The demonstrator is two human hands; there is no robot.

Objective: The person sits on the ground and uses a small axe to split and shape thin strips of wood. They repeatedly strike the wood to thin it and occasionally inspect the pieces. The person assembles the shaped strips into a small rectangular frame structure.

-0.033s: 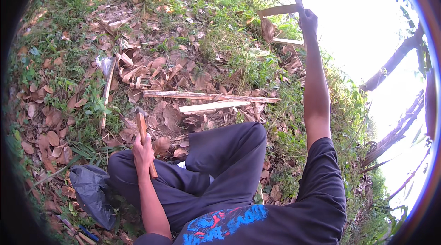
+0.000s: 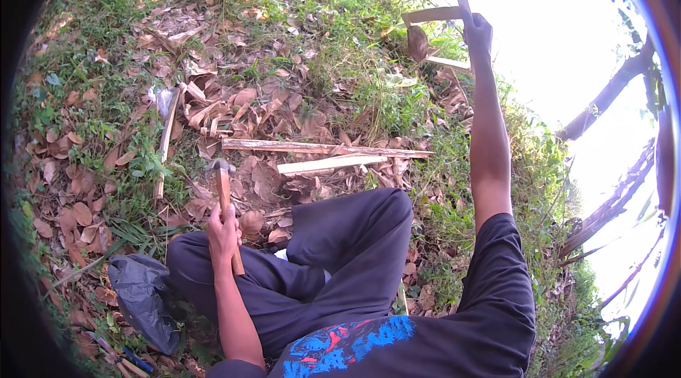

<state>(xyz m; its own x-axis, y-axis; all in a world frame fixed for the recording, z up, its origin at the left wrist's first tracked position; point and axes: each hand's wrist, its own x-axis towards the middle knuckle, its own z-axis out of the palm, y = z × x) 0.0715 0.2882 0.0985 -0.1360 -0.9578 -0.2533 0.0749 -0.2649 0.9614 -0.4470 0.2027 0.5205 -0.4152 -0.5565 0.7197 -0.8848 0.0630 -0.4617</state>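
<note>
My left hand point(image 2: 225, 233) is closed round the wooden handle of a hammer point(image 2: 224, 190), held upright above my left knee. The hammer's dark metal head points away from me. Far out to the right, at arm's length, my right hand point(image 2: 479, 29) grips a joined piece of flat wooden strips point(image 2: 434, 15). One strip runs up past the frame's top edge; another reaches left from my fist. Glare and distance hide how the strips are joined. A pale strip point(image 2: 448, 62) lies just below; I cannot tell whether it belongs to the held piece.
Split wood lengths, one brown point(image 2: 319, 147) and one pale point(image 2: 332, 164), lie on dry leaves before my crossed legs. Another stick point(image 2: 167, 140) rests at left beside white plastic point(image 2: 162, 99). A black plastic bag point(image 2: 145, 300) and tool handles point(image 2: 133, 362) are near my left knee. Branches point(image 2: 610, 87) stand right.
The hammer has turned slightly in my left hand, its head now showing more plainly and a little to the right. My right hand and the wooden strips have shifted slightly right.
</note>
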